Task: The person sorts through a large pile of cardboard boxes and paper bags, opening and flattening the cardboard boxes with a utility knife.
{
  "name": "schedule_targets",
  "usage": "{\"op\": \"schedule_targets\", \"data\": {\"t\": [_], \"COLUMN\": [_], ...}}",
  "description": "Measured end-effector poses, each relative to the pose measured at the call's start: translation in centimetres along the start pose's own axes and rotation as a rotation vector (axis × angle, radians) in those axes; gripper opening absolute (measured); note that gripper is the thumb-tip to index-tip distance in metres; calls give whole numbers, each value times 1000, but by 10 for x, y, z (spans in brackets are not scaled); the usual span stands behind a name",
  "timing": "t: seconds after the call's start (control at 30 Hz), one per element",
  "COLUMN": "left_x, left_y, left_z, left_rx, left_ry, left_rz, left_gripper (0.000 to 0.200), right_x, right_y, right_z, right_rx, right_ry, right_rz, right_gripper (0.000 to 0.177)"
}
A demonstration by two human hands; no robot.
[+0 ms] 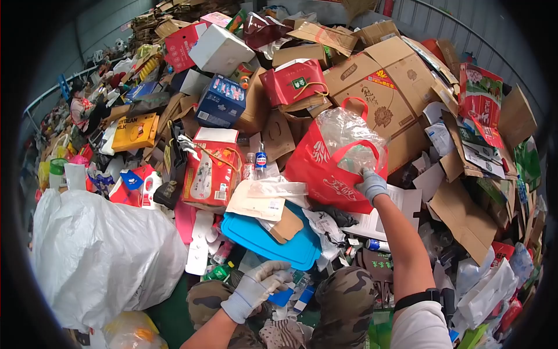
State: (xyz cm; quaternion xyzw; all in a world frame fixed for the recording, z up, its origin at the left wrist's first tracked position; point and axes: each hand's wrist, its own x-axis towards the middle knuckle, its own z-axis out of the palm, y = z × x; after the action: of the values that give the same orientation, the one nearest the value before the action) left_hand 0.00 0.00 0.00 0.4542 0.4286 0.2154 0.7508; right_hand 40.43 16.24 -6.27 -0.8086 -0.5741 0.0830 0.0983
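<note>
A red tote bag [317,168] with white print leans on the pile, filled with crumpled clear plastic [351,131]. My right hand [372,186], in a pale glove, is closed at the bag's right rim, just below one handle; part of its fingers is hidden. My left hand [257,289], also gloved, hovers above my knees with its fingers loosely apart and nothing in them. In front of it lies a blue plastic lid [302,253], with a padded envelope [256,200] and a piece of brown cardboard [286,225] on top.
Cardboard boxes [372,96] and mixed packaging rise in a heap ahead. A large white sack [104,256] bulges at my left. A red carton [212,171], a Pepsi-style bottle [261,160] and a green bottle [220,272] lie nearby. Another person [84,107] is at the far left.
</note>
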Motion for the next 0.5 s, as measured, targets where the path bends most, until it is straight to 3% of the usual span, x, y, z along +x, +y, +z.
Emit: {"op": "schedule_targets", "data": {"t": [0.07,0.1,0.17,0.23,0.3,0.33,0.37,0.5], "left_x": [-22,38,14,4,-1,-4,-7,-21], "left_y": [-4,-1,11,10,12,11,11,17], "left_z": [5,17,16,17,21,23,23,27], "left_rx": [117,210,486,672,874,836,816,679], "left_ry": [23,5,50,65,73,71,55,-4], "left_rz": [56,196,161,276,417,421,430,448], "left_gripper": [41,40,39,37,37,36,36,35], "right_x": [-29,15,-13,-43,-82,-114,-134,-288], "right_y": [9,31,61,100,140,143,195,304], "right_z": [25,-30,-32,-55,-91,-124,-129,-195], "right_rx": [8,-66,-36,-14,-9,37,9,-161], "right_ry": [41,255,318,333,509,462,599,642], "right_rz": [7,-74,-34,44,130,208,212,536], "right_gripper": [37,31,31,32,31,34,38,42]}}
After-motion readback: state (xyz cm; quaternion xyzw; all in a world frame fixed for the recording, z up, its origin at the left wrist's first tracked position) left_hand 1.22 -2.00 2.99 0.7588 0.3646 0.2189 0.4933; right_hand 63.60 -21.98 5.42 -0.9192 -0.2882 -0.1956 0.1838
